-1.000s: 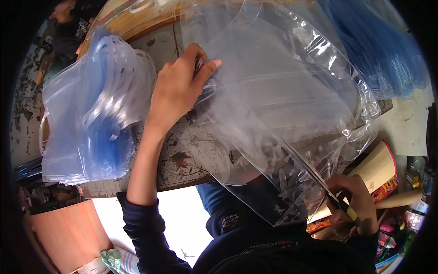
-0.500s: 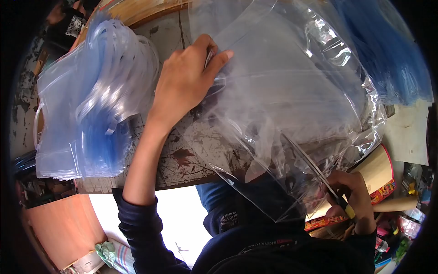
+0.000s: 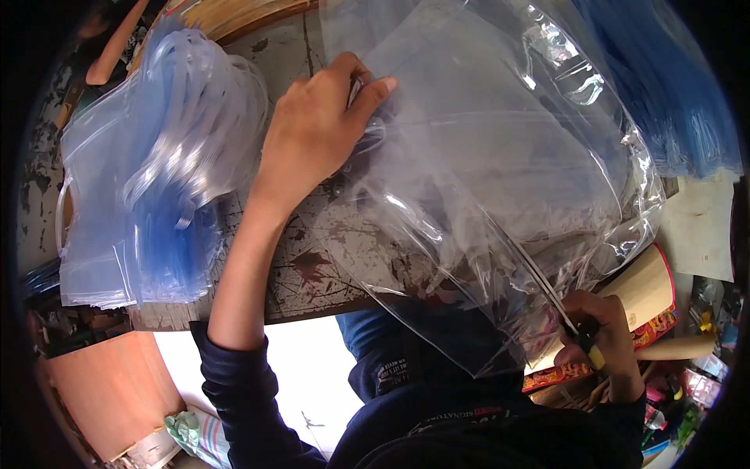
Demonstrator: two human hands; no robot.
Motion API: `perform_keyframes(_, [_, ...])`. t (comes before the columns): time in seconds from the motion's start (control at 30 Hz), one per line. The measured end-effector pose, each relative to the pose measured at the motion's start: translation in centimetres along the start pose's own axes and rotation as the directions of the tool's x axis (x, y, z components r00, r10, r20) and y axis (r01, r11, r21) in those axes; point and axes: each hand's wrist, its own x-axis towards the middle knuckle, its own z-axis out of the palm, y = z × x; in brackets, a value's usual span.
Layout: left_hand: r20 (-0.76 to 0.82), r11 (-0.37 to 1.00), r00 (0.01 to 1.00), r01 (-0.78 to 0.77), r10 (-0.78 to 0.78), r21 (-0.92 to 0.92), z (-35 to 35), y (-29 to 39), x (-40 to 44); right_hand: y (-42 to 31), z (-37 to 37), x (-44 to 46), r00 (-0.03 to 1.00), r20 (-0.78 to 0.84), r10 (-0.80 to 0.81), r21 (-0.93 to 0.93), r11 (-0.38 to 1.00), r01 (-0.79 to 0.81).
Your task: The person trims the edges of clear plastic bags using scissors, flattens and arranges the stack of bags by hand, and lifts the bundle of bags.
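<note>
A clear plastic sheet [image 3: 500,148] spreads over the worn table and hangs past its front edge. Its left edge is pinched between the thumb and fingers of my left hand [image 3: 316,129]. At the lower right, my right hand [image 3: 601,328] is closed around the black and yellow handles of long scissors [image 3: 531,266]. The blades point up and left, lying against the plastic; whether they are parted is hard to make out. Left of my left hand lies a stack of clear bluish plastic pieces [image 3: 141,211] with looped strips on top.
The scratched table [image 3: 312,273] has a curved front edge near my body. Bluish plastic strips [image 3: 664,94] hang at the upper right. A red-edged box [image 3: 652,289] stands beside my right hand. An orange board [image 3: 117,391] leans at lower left. Another person's arm [image 3: 117,43] shows at upper left.
My left hand has shifted slightly up and left with the plastic edge. The scissor blades sit closer together, and the plastic folds near them have moved. The other person's arm has come into view.
</note>
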Motion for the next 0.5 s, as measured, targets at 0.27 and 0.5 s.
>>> perform_keyframes(0.27, [0.025,0.999,0.999,0.042,-0.041,-0.014,-0.15,0.2,-0.04,-0.41,0.07,0.03,1.0,-0.01,0.014,-0.072,0.997,-0.014])
perform_keyframes(0.5, [0.015,0.999,0.999,0.043,-0.043,-0.013,-0.05,0.17,-0.03,0.12,-0.42,0.26,0.999,-0.042,-0.01,-0.078,0.997,0.007])
